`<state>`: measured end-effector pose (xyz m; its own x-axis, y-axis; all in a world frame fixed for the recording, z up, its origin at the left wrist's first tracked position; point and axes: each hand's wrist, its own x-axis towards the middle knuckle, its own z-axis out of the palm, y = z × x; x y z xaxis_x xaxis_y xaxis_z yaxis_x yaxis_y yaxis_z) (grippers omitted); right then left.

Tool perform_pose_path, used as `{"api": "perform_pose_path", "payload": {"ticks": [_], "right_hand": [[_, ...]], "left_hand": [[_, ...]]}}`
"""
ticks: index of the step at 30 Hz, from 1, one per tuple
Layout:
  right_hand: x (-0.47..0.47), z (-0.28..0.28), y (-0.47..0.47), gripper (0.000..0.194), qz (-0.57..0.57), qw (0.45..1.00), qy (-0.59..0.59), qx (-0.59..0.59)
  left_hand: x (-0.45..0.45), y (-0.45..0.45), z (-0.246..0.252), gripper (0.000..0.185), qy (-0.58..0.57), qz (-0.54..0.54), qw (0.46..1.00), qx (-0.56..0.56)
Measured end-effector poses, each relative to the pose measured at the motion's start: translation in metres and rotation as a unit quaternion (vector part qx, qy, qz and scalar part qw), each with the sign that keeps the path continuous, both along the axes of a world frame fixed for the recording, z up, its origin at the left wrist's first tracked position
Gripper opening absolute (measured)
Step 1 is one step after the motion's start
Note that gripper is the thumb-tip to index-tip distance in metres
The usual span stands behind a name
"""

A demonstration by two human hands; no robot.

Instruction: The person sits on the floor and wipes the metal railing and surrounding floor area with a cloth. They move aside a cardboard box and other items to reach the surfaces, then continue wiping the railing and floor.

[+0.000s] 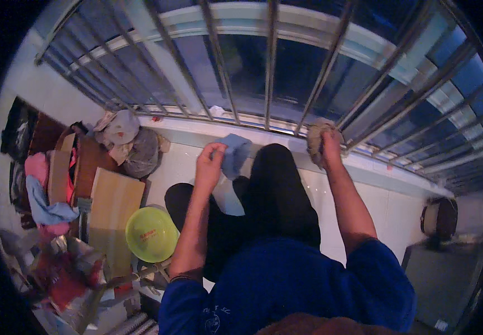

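My left hand (pixel 210 165) pinches the left edge of a blue-grey cloth (pixel 237 157), which hangs in front of my knees near the low ledge. Off to the right, my right hand (pixel 331 148) grips a bunched tan cloth (pixel 316 140). That tan cloth rests at the white window sill (pixel 285 136), against the foot of the metal window bars (pixel 271 71). My right palm and some fingers are hidden behind the back of the hand.
A lime-green plastic basin (pixel 151 234) stands left of my legs, beside a light wooden board (pixel 116 201). Filled plastic bags (pixel 141 153) and piled clothes (pixel 46 205) crowd the left side. At right are a dark cabinet (pixel 440 284) and a dark rounded object (pixel 439 217).
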<state>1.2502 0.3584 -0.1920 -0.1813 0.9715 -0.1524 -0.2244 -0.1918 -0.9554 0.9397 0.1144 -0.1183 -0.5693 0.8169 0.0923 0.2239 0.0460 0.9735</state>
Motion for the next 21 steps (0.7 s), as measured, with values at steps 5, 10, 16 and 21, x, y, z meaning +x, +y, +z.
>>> {"api": "perform_pose_path", "payload": {"ticks": [5,10,16,21], "right_hand": [[-0.02,0.076,-0.002,0.042,0.016,0.99,-0.006,0.142],[-0.068,0.117,-0.015,0.043,0.027,0.993,0.079,0.088],[-0.117,0.14,-0.029,0.044,0.12,0.979,0.121,0.111],[-0.142,0.138,-0.036,0.042,0.15,0.976,0.128,0.095]], "left_hand": [[-0.012,-0.005,-0.015,0.016,0.004,0.017,1.0,-0.011],[-0.043,0.0,-0.003,0.035,-0.004,0.059,0.996,0.07],[-0.082,0.017,0.08,0.044,0.051,0.159,0.979,0.12],[-0.142,0.056,0.196,0.041,0.23,0.24,0.906,0.263]]}}
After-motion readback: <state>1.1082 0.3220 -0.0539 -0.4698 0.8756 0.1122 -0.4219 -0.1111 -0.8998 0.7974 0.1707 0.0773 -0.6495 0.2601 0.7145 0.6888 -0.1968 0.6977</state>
